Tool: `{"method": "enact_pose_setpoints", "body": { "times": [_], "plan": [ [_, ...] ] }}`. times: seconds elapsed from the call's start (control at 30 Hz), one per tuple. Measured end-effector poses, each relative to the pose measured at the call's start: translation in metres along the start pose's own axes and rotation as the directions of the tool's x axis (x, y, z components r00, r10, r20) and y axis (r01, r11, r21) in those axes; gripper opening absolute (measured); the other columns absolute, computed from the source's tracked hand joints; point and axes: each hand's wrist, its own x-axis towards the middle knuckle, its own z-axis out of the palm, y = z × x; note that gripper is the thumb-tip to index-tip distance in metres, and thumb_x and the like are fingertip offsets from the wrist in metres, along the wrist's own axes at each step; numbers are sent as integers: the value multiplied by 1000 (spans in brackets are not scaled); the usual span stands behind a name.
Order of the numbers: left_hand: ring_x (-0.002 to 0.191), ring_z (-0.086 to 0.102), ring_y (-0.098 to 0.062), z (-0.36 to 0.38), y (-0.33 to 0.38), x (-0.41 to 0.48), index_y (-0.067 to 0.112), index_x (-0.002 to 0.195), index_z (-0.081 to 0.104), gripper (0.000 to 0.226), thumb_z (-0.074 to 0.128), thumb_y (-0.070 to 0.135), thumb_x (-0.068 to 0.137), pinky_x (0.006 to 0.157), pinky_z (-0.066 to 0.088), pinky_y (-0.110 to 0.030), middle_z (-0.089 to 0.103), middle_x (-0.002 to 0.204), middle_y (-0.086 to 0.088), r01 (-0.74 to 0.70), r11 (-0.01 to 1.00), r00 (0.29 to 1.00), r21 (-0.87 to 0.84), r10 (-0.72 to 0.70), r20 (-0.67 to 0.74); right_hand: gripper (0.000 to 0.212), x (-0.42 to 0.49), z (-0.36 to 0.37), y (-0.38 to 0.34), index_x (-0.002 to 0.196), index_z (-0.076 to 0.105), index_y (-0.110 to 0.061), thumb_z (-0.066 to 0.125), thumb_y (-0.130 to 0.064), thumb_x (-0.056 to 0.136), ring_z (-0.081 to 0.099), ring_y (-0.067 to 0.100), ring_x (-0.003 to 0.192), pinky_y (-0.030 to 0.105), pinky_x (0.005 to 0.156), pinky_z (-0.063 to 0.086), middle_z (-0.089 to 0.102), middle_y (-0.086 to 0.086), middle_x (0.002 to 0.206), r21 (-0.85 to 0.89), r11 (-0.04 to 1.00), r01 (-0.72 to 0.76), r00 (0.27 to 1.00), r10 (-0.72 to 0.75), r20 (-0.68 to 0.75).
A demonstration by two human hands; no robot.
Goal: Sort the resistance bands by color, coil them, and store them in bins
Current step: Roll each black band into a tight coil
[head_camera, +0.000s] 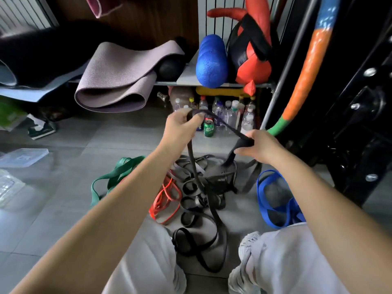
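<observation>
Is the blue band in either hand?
No, the blue band lies on the floor; the left hand and right hand hold a black band.

Grey tiled floor (pixel 63 209), glossy, glare brightest at left. Dark wood-panel wall (pixel 148 18) behind, white slatted panel (pixel 220 22) beside it. Low metal shelf (pixel 187 75) holds a folded mauve mat (pixel 118 81), blue foam roller (pixel 212 62) and red-black bag (pixel 252 58). Under it: plastic bottles (pixel 231 113), 1 green can (pixel 209 128). Right side: black steel rack (pixel 360 102), striped hoop (pixel 307 71). Far left: clear plastic lid (pixel 23 157) on the floor.
</observation>
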Motion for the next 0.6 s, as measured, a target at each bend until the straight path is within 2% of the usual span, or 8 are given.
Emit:
{"method": "enact_pose_setpoints", "body": {
  "times": [0.07,0.17,0.27,0.33,0.37,0.43,0.5,0.6],
  "plan": [
    [45,35,-9,-2,27,6,13,69,57,16,61,18,84,48,29,-22,42,47,11,-75,996,996,52,72,57,39,-1,5,-4,103,59,-16,77,-35,74,59,16,90,30,74,44,61,-3,94,19,997,71,997,-70,-39],
    [39,33,-3,-9,60,10,19,70,58,18,58,11,86,40,27,-17,45,43,14,-138,990,980,-18,139,142,60,-4,6,-15,125,48,-25,78,-32,73,52,9,95,26,83,40,57,-11,104,106,980,169,980,-156,-125],
    [38,34,-2,-15,68,13,17,71,56,15,60,11,84,41,28,-16,44,43,14,-146,989,972,3,143,185,27,-8,5,-27,95,64,-27,79,-28,73,57,0,81,14,74,41,63,-16,86,341,913,224,967,-164,-196],
    [40,37,2,-17,53,9,13,74,59,11,64,8,83,44,31,-14,46,47,13,-188,956,971,227,146,190,16,-12,-3,-32,75,66,-27,78,-17,73,58,-8,69,6,67,41,65,-19,67,605,745,279,957,-165,-238],
    [43,38,2,-19,39,6,14,73,59,14,65,8,84,46,32,-14,48,52,11,-193,920,971,342,130,200,16,-14,-9,-32,69,66,-25,77,-14,72,57,-6,61,10,64,41,63,-18,59,702,651,291,955,-155,-252],
    [49,39,-3,-24,1,-2,18,66,55,22,65,12,85,46,33,-14,49,59,4,-103,859,980,501,0,200,14,-19,-18,-31,61,68,-22,79,-17,65,48,3,50,20,57,36,55,-14,51,816,505,282,959,-133,-250],
    [51,44,-9,-28,-40,-11,20,65,54,23,63,21,86,46,35,-15,54,61,3,59,787,962,614,-208,175,14,-24,-23,-36,56,66,-21,76,-13,61,42,7,48,21,53,32,51,-11,50,849,449,278,961,-138,-241],
    [53,54,-13,-24,-99,-26,16,80,61,16,54,27,90,46,41,-20,58,65,0,115,574,864,811,-460,203,14,-31,-29,-46,60,60,-19,67,-8,66,40,6,48,20,50,32,51,-6,56,920,265,288,956,-136,-259]
  ]
}}
